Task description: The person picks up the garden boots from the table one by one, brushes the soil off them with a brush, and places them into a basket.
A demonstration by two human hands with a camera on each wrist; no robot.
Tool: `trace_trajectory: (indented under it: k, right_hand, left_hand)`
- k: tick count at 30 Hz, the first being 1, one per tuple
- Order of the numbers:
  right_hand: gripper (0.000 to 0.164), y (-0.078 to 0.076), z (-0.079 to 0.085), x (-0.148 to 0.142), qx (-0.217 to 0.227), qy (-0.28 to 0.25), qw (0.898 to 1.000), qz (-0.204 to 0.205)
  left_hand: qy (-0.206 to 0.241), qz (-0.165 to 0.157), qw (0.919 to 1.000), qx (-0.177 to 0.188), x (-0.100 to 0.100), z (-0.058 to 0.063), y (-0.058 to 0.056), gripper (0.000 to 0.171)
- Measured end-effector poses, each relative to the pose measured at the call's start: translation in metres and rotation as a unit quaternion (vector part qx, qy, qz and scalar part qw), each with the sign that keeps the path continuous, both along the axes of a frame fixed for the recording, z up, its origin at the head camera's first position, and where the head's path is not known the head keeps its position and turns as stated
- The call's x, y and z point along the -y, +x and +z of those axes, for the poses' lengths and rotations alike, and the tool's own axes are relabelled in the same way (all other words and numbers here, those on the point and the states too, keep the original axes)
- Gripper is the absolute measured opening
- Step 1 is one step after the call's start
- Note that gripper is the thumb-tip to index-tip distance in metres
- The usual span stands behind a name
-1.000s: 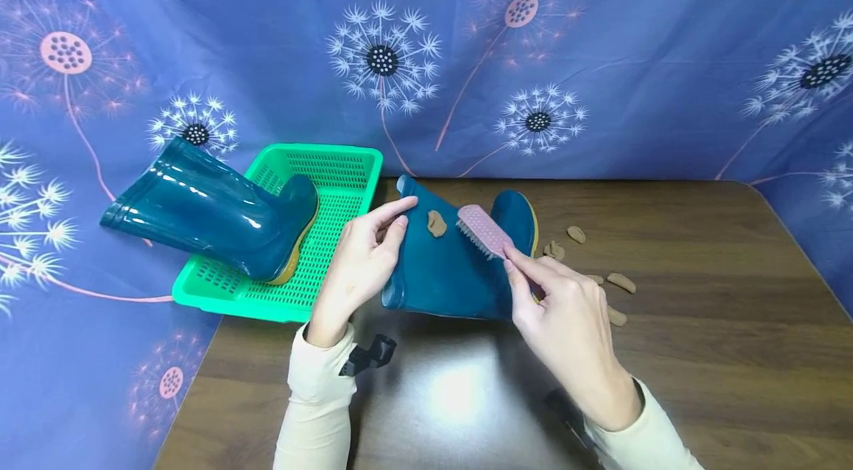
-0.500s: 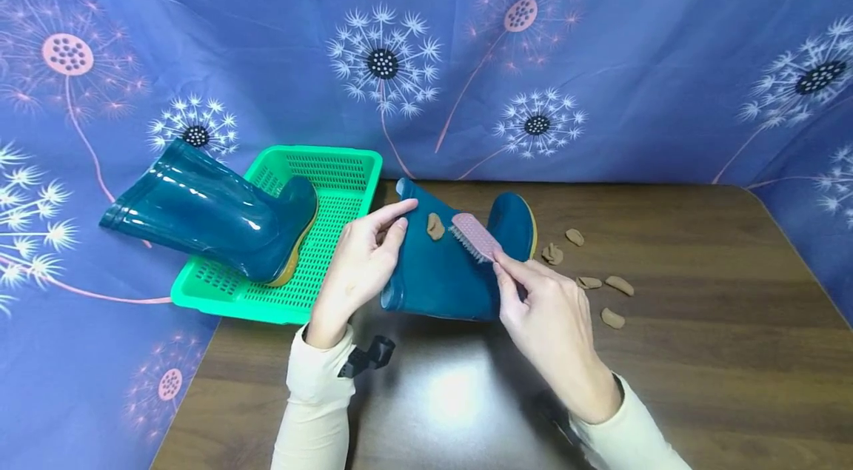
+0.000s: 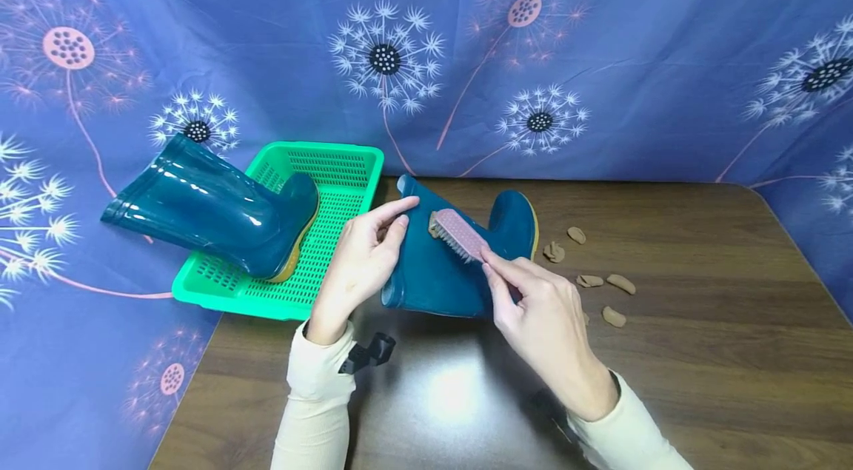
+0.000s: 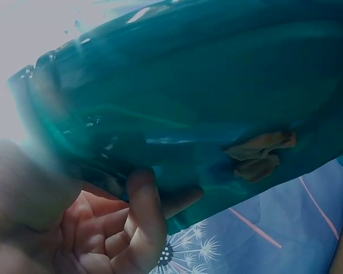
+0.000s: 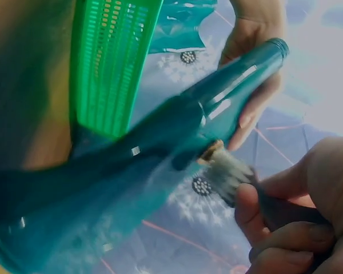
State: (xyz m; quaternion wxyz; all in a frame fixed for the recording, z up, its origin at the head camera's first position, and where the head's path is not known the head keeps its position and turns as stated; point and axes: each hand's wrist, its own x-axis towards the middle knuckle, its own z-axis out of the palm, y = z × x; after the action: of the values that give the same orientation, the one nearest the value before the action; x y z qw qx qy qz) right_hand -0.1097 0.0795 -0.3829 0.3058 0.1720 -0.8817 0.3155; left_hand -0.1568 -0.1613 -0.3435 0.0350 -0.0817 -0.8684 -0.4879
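Observation:
A blue-green rain boot (image 3: 433, 281) with a yellow sole lies on its side, toe pointing right. My left hand (image 3: 360, 259) grips its shaft near the open top, thumb and forefinger on the upper face. In my right hand (image 3: 543, 311) is a pink scrub brush (image 3: 461, 232), pinched by its near end, bristles down. The bristles reach a brown, clay-like lump (image 4: 257, 157) stuck on the shaft. From above, the brush head partly covers this lump; in the right wrist view the bristles (image 5: 227, 171) press right at it.
At the left, a green perforated basket (image 3: 369, 181) holds a second rain boot (image 3: 206, 203), its shaft jutting over the basket's side. Several brown lumps (image 3: 621, 283) are scattered on the wooden table (image 3: 720, 351) right of the toe. A blue dandelion-print cloth (image 3: 613, 85) hangs behind.
My right hand has moved the brush leftward along the boot's shaft, from beside the brown lump onto it. My left hand and the boot have stayed in place.

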Motion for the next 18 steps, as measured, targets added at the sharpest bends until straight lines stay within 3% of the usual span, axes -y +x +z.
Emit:
trace_trajectory:
  k: [3,5,10,13,18]
  right_hand:
    - [0.023,0.005,0.003,-0.009,0.016,0.012,0.999,-0.037]
    - [0.024,0.005,0.005,-0.012,0.005,0.004,0.999,-0.043]
    - [0.029,-0.003,0.003,-0.002,-0.048,-0.031,0.998,0.035]
    - [0.029,-0.005,0.001,0.004,-0.047,-0.019,0.997,0.059]
    - [0.026,0.002,0.003,-0.001,-0.011,0.005,1.000,0.000]
  left_hand:
    - [0.001,-0.002,1.0000,0.003,-0.001,0.002,0.001,0.039]
    - [0.004,-0.004,1.0000,0.003,-0.002,0.003,0.001,0.039]
    - [0.003,-0.002,1.0000,-0.007,-0.002,0.005,0.002,0.038]
    - [-0.003,0.004,0.9999,-0.009,-0.001,0.003,0.002,0.038]
    - [-0.006,-0.002,0.9999,-0.011,0.000,0.001,0.002,0.038]
